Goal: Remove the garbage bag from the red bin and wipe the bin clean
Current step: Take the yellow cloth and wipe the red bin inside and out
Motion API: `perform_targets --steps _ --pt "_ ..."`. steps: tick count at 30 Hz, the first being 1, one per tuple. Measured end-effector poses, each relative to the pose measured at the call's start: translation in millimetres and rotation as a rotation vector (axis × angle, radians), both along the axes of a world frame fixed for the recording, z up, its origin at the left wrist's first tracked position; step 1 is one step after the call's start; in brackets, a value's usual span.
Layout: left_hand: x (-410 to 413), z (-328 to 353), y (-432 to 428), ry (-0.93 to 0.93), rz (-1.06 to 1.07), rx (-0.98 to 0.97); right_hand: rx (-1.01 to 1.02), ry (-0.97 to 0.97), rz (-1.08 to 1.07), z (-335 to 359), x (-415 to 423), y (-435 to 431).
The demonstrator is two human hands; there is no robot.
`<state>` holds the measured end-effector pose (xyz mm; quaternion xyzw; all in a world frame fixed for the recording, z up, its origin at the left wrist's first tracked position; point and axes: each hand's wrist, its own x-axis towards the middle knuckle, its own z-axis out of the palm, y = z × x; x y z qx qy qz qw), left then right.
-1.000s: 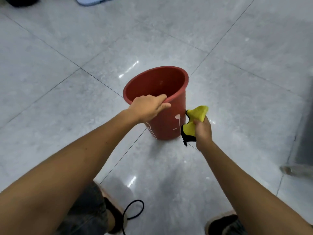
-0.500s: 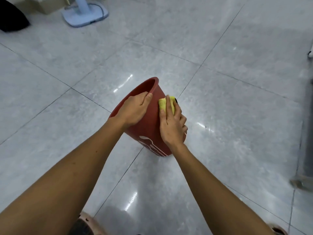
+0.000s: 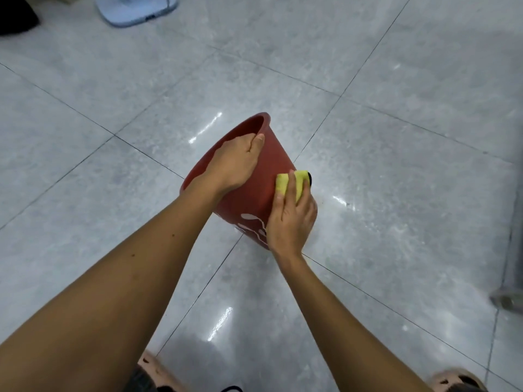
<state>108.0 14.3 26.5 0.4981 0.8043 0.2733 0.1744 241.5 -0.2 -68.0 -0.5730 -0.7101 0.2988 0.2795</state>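
The red bin [image 3: 264, 176] stands tilted on the grey tiled floor, its mouth turned away to the upper left, with a white pattern low on its near wall. No garbage bag is in view. My left hand [image 3: 236, 162] grips the rim, fingers curled over the edge. My right hand [image 3: 291, 213] presses a yellow cloth [image 3: 288, 183] flat against the bin's outer right wall; a black edge of the cloth shows beyond my fingers.
A pale blue fan base [image 3: 135, 9] sits on the floor at the top left, next to a dark object [image 3: 14, 18] in the corner. A grey metal leg [image 3: 509, 278] runs down the right edge. My slippers [image 3: 452, 377] show at the bottom.
The bin went from upright to tilted away from me. My right hand brought the yellow cloth onto the outer wall and has slid it lower and to the right.
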Motion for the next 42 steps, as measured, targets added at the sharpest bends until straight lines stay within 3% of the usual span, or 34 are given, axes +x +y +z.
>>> perform_targets --steps 2,5,10,14,17,19,23,26,29,33,35,39,42 --pt "4.1 0.7 -0.9 -0.005 -0.018 -0.006 0.038 0.082 0.053 17.7 -13.5 11.9" --pt "5.0 -3.0 -7.8 -0.019 0.003 0.014 -0.065 0.166 0.127 29.6 -24.1 50.4" --pt "-9.7 -7.5 -18.5 -0.062 0.084 0.041 -0.315 0.02 0.206 8.5 -9.8 89.7" --pt "-11.0 -6.8 -18.8 -0.06 0.112 0.033 -0.36 -0.042 -0.012 -14.2 10.2 74.1" --pt "-9.5 -3.3 -10.7 -0.104 0.164 0.011 -0.299 -0.039 -0.106 -13.4 8.0 28.7" --pt "-10.7 -1.5 -9.2 -0.119 0.174 -0.005 -0.144 -0.101 0.003 -4.4 0.5 3.8" --pt "0.2 -1.4 -10.1 -0.071 0.13 -0.012 -0.019 0.018 0.148 24.0 -25.6 33.7" --pt "5.4 -2.8 -7.9 -0.039 0.122 -0.006 -0.179 0.076 0.172 27.5 -28.8 77.7" --pt "0.2 -4.8 -8.8 -0.039 0.149 -0.009 -0.33 -0.027 0.175 8.5 -8.8 96.9" --pt "1.3 -3.7 -8.7 -0.031 0.161 -0.015 -0.42 -0.07 -0.032 -16.6 17.7 74.7" --pt "4.3 -1.9 -4.3 -0.028 0.157 -0.024 -0.335 -0.054 -0.082 -15.8 17.1 47.0" --pt "5.3 -1.0 -1.0 -0.017 0.161 -0.027 0.035 -0.048 0.113 5.4 -1.9 10.7" --pt "3.0 -4.0 -4.1 -0.038 0.178 -0.009 0.065 -0.021 0.194 16.5 -17.9 28.0"
